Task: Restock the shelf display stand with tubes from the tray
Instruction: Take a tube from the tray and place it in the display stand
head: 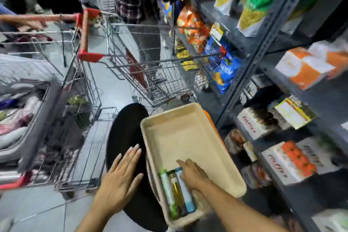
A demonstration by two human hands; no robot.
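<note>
We record a pale tiled floor (113, 88); grey metal shelving (267, 43) along the right, stocked with snack bags (226, 69) and boxes (301, 66); two wire trolleys (150, 66) with red handles, centre and left.

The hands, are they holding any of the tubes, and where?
Left hand holds nothing; it lies flat and open beside the tray. Right hand rests on the blue tube, near its upper end, but a real grip cannot be told.

A shop: stocked shelves (278, 47) and wire trolleys (154, 73).
</note>
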